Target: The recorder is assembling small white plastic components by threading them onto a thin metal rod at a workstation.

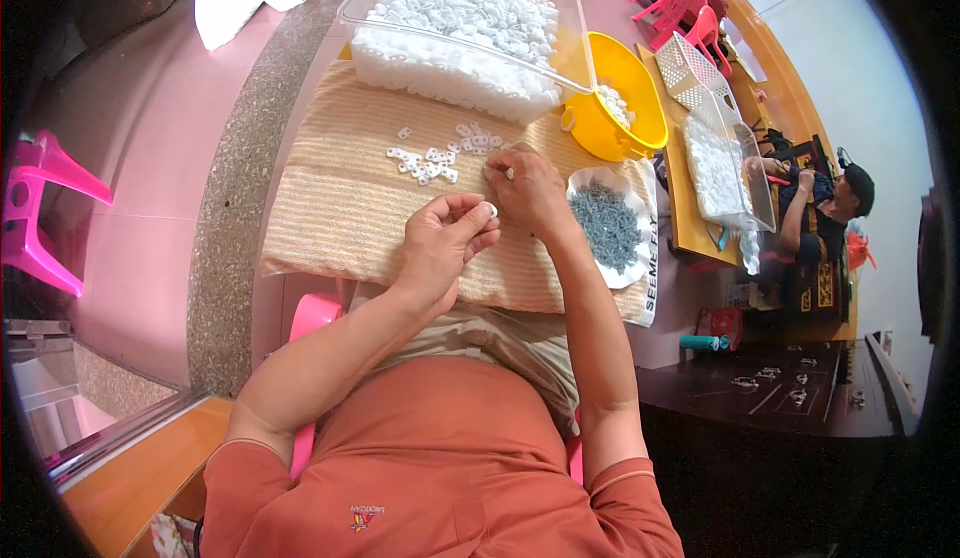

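Observation:
My left hand (440, 243) pinches a small white plastic piece (492, 210) between thumb and fingertips, above the striped cloth. Close beside it, my right hand (530, 193) is closed, with a bit of a small white piece (510, 173) showing at its fingers. Beyond my hands lies a loose group of small white oblong pieces with holes (430, 166), spread on the cloth. To the right of my right forearm, a white dish (632, 276) holds many small dark grey parts (605, 223), which look like screws or pins.
A clear bin (575, 28) full of white pieces stands at the table's far side. Right of it is a yellow bucket (600, 123) with white pieces inside. The striped cloth (330, 178) covers the table. Pink stools (45, 213) stand left. Another person (830, 203) sits at a table on the right.

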Available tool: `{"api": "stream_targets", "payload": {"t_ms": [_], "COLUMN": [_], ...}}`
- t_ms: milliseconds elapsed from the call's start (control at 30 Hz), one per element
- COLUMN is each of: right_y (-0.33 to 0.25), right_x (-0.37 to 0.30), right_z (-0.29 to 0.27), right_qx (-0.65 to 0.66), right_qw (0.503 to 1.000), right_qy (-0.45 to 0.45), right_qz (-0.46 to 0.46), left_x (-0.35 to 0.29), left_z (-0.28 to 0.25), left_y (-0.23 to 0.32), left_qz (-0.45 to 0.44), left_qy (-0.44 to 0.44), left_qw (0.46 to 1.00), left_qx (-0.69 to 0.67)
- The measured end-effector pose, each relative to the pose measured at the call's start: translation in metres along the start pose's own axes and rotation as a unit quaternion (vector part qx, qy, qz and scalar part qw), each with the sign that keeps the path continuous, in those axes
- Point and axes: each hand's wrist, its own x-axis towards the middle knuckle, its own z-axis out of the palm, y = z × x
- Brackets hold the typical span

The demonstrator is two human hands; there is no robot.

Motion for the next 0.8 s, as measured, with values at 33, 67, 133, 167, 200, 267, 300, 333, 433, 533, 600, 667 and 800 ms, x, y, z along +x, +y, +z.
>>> {"api": "stream_targets", "payload": {"t_ms": [33,67,133,167,200,267,300,333,433,533,600,667,800], "right_y": [0.001,0.002,0.005,0.007,0.009,0.008,0.007,0.010,0.020,0.017,0.005,0.005,0.005], "right_x": [-0.001,-0.002,-0.003,-0.004,-0.005,-0.009,-0.010,-0.012,-0.018,-0.026,-0.031,-0.036,-0.043], "right_z": [-0.001,-0.001,0.000,0.001,0.001,0.003,0.004,0.004,0.008,0.006,-0.004,-0.007,-0.012], "right_qx": [0.000,-0.005,-0.011,0.005,0.021,0.073,0.124,0.124,0.213,0.365,0.471,0.485,0.514], "right_qw": [1.000,1.000,1.000,1.000,0.999,0.996,0.989,0.989,0.974,0.928,0.873,0.863,0.843], "right_qy": [0.002,0.008,0.015,0.027,0.040,0.057,0.075,0.076,0.066,0.054,0.028,0.033,0.034], "right_qz": [0.001,-0.001,-0.003,-0.013,-0.023,-0.001,0.023,0.024,0.024,0.060,0.126,0.134,0.157], "left_x": [0.000,0.001,0.001,0.001,0.001,0.001,0.001,0.000,0.000,0.001,0.001,0.001,0.002], "left_z": [0.001,0.002,0.003,0.003,0.003,0.003,0.003,0.003,0.003,0.002,0.000,0.001,0.001], "left_y": [-0.001,-0.002,-0.003,-0.002,-0.002,-0.001,-0.001,-0.001,-0.001,-0.002,-0.001,-0.002,-0.003], "left_qz": [0.000,-0.002,-0.003,-0.006,-0.008,-0.006,-0.005,-0.006,-0.005,-0.006,-0.003,-0.004,-0.002], "left_qy": [-0.001,-0.001,-0.001,0.002,0.004,0.007,0.009,0.009,0.001,0.001,0.002,0.002,0.003], "left_qw": [1.000,1.000,1.000,1.000,1.000,1.000,1.000,1.000,1.000,1.000,1.000,1.000,1.000], "left_qx": [0.001,0.003,0.005,0.004,0.004,0.005,0.006,0.006,0.004,0.005,0.007,0.007,0.008]}}
